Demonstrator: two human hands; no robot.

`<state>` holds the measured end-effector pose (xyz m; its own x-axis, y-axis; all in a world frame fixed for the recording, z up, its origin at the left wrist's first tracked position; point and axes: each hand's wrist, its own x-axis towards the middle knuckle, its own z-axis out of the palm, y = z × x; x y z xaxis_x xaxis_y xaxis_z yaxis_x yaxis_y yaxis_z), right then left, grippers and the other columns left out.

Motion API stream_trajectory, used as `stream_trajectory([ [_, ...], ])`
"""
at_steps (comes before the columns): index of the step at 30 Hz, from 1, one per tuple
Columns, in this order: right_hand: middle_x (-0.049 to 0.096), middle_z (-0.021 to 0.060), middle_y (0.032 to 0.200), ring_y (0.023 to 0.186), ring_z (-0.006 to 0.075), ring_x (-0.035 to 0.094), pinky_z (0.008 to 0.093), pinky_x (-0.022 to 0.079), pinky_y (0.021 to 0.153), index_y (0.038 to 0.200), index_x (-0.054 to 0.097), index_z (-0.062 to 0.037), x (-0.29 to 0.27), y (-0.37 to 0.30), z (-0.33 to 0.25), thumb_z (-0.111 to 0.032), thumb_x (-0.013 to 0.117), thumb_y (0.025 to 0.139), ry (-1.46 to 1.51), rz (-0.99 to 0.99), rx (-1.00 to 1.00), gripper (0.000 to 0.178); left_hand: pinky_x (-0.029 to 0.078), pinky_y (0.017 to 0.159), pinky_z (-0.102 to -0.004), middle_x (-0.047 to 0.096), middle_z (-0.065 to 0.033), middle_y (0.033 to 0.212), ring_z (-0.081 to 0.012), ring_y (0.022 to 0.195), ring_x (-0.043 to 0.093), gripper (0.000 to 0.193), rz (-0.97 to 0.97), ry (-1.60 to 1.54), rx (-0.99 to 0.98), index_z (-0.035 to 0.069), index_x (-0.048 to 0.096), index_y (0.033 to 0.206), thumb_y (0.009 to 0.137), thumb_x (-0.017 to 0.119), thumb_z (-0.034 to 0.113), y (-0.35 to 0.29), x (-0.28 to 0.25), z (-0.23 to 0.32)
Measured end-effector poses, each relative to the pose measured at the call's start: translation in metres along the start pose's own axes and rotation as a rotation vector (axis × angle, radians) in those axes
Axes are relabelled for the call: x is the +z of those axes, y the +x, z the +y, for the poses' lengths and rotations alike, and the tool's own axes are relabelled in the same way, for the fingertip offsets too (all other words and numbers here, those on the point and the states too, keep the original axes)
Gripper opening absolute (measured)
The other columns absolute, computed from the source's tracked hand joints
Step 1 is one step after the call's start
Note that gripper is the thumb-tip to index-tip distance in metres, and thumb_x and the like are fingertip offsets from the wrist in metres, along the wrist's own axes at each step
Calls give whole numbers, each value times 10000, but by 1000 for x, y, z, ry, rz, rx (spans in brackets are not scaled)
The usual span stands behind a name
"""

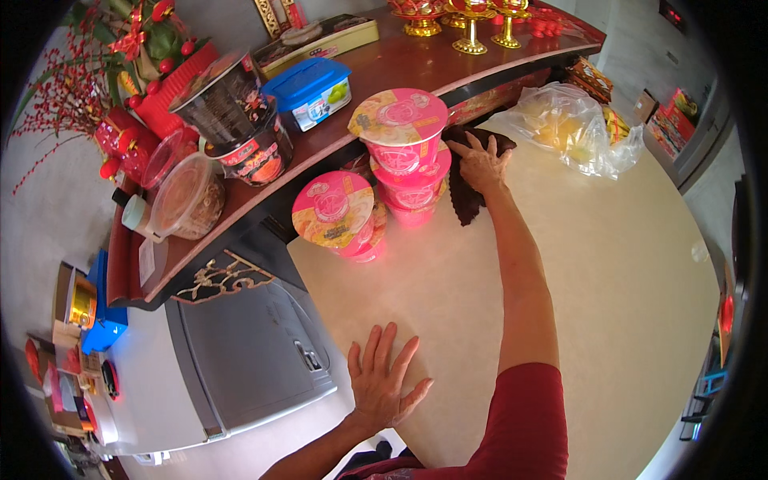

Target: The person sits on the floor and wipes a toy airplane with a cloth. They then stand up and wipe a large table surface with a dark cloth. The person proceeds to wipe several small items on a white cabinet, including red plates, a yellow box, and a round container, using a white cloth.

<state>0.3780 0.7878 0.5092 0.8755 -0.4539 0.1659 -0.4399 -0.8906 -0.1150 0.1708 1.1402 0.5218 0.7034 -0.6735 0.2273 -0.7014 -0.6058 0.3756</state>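
My right hand (483,164) reaches far across the beige tabletop (608,304) and presses a dark brown cloth (466,196) against it, with bent fingers gripping the fabric. Directly left of the cloth stands a stack of pink instant noodle cups (404,136) with printed lids. Another pink noodle cup (332,212) is beside that stack, nearer the left edge. My left hand (380,388) has its fingers spread, palm down, at the table's near left edge and holds nothing.
A clear plastic bag of yellow fruit (560,124) lies right of the cloth. Along the back runs a reddish-brown shelf (320,148) carrying black noodle bowls (232,112), a blue-lidded tub (312,92) and gold stands (470,32). A grey appliance (248,352) stands left of the table.
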Motion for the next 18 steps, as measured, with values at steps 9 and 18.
stream_trajectory([
  [9, 435, 37, 1423, 1358, 296, 327, 539, 220, 1111, 1301, 531, -306, -4, -76, 26, -129, 532, 844, 122, 123, -220, 490, 177, 1066, -534, 343, -154, 1456, -335, 1352, 303, 677, 40, -64, -12, 192, 486, 1334, 741, 725, 414, 0, 0, 0],
  [18, 406, 208, 1394, 1355, 395, 283, 564, 211, 1092, 1307, 501, -70, -41, -215, -33, -332, 674, 718, 232, -27, -650, 668, 167, 1095, -576, 263, -181, 1472, -379, 1378, 227, 808, 259, -273, -1, 139, 326, 1433, 775, 704, 417, -11, 19, -8],
])
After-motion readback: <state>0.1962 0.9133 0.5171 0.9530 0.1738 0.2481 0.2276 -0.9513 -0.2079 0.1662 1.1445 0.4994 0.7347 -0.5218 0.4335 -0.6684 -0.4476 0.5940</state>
